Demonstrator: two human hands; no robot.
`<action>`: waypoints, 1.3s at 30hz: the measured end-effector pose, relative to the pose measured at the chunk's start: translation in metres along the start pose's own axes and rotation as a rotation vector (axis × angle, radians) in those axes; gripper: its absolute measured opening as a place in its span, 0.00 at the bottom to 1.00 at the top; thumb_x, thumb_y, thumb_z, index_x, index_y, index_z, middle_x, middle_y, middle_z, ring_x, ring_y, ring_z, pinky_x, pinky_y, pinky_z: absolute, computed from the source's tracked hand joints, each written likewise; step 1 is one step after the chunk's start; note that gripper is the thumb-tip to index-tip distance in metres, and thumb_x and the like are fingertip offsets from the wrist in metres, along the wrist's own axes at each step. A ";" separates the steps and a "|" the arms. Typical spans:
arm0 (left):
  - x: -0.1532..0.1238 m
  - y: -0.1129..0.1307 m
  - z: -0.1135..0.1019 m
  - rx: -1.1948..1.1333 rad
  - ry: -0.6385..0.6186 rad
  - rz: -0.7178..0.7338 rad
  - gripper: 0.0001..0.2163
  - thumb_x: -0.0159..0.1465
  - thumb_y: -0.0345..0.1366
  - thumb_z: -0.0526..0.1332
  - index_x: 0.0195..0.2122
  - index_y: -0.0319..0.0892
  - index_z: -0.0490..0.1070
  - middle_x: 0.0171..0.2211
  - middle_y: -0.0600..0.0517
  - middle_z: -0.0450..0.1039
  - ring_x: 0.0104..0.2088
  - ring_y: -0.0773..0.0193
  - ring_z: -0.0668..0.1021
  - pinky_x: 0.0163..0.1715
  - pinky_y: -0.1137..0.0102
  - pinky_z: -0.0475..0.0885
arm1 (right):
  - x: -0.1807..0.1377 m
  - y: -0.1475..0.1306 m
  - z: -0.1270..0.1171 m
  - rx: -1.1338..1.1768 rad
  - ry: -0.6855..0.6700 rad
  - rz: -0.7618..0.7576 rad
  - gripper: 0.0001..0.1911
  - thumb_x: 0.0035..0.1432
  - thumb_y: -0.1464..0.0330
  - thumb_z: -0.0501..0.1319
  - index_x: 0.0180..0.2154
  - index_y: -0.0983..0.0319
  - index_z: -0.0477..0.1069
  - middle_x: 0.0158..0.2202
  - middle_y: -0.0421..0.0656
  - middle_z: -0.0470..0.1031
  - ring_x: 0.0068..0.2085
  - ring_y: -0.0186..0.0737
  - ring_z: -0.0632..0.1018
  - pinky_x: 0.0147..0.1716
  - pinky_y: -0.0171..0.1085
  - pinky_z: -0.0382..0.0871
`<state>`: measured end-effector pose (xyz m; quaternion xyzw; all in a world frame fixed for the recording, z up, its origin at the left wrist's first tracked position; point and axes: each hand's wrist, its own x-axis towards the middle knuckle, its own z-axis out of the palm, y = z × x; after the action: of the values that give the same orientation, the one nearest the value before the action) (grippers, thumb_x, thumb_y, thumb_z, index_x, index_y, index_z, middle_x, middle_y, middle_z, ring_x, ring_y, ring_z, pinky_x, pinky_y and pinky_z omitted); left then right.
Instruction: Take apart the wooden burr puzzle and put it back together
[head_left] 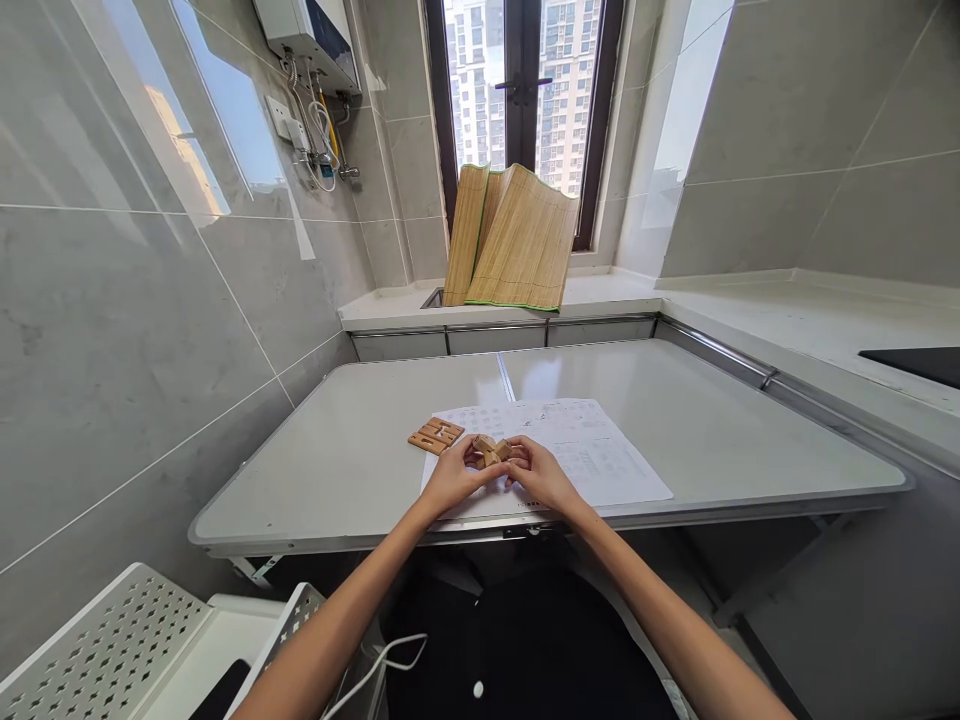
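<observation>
Between my hands, just above a printed paper sheet (600, 450), is a small wooden block puzzle (489, 449) made of light interlocking pieces. My left hand (452, 474) grips its left side with fingers curled round it. On the other side, my right hand (541, 474) has thumb and fingers closed on the same puzzle. Fingers cover part of it, so how the pieces fit cannot be made out. A flat brown wooden board (436, 435) with slots lies on the table, just beyond and left of my left hand, touching or overlapping the paper's edge.
The white folding table (337, 450) has a seam down its middle. Behind it, a folded bamboo mat (525, 240) stands on the counter (615, 292) before the window. A white perforated basket (112, 640) is at lower left, with a white cable (379, 660) near my lap.
</observation>
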<state>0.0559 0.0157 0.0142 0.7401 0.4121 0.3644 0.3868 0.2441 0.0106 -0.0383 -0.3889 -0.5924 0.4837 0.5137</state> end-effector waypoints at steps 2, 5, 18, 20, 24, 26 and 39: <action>0.005 -0.004 0.003 -0.057 0.001 -0.029 0.22 0.56 0.50 0.73 0.44 0.40 0.73 0.40 0.47 0.81 0.42 0.55 0.83 0.45 0.64 0.77 | 0.002 0.003 -0.001 -0.051 0.013 -0.024 0.21 0.54 0.59 0.67 0.47 0.59 0.68 0.47 0.46 0.80 0.33 0.37 0.80 0.34 0.39 0.77; 0.008 -0.009 0.005 -0.130 0.000 -0.057 0.22 0.58 0.50 0.72 0.44 0.40 0.73 0.42 0.46 0.81 0.43 0.55 0.84 0.44 0.65 0.77 | 0.002 0.004 0.001 -0.152 0.026 -0.060 0.24 0.54 0.61 0.67 0.52 0.59 0.68 0.50 0.45 0.78 0.35 0.36 0.80 0.34 0.36 0.75; 0.002 -0.024 0.005 -0.345 0.045 -0.141 0.25 0.56 0.48 0.75 0.49 0.41 0.72 0.49 0.44 0.81 0.51 0.51 0.82 0.54 0.59 0.76 | -0.007 0.004 0.004 -0.263 0.153 -0.124 0.18 0.61 0.54 0.64 0.46 0.59 0.74 0.48 0.47 0.79 0.38 0.42 0.80 0.37 0.40 0.76; 0.003 -0.025 0.005 -0.373 0.054 -0.141 0.26 0.57 0.48 0.74 0.51 0.41 0.72 0.51 0.43 0.80 0.52 0.52 0.82 0.56 0.58 0.75 | -0.008 0.006 0.003 -0.267 0.150 -0.127 0.17 0.62 0.54 0.64 0.45 0.58 0.74 0.46 0.46 0.80 0.39 0.43 0.81 0.38 0.40 0.76; 0.004 -0.026 0.005 -0.399 0.117 -0.159 0.27 0.56 0.50 0.74 0.51 0.40 0.72 0.51 0.41 0.80 0.54 0.50 0.81 0.59 0.56 0.72 | -0.010 0.007 0.004 -0.259 0.164 -0.123 0.15 0.62 0.56 0.64 0.44 0.59 0.73 0.42 0.45 0.82 0.40 0.44 0.82 0.42 0.42 0.76; 0.005 -0.026 0.005 -0.405 0.142 -0.153 0.28 0.55 0.50 0.74 0.51 0.40 0.72 0.52 0.40 0.80 0.55 0.50 0.80 0.60 0.56 0.71 | -0.011 0.007 0.005 -0.234 0.184 -0.102 0.14 0.61 0.57 0.64 0.42 0.59 0.71 0.40 0.45 0.82 0.40 0.44 0.83 0.44 0.43 0.76; -0.001 -0.023 0.004 -0.274 0.070 -0.004 0.25 0.58 0.47 0.73 0.53 0.42 0.72 0.55 0.42 0.78 0.53 0.54 0.80 0.59 0.58 0.71 | -0.010 0.026 0.007 -0.699 0.263 -0.229 0.04 0.59 0.68 0.63 0.38 0.59 0.70 0.43 0.48 0.75 0.49 0.52 0.73 0.52 0.49 0.68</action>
<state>0.0512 0.0220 -0.0080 0.6664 0.3734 0.4420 0.4703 0.2377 0.0058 -0.0656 -0.5305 -0.6902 0.1384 0.4723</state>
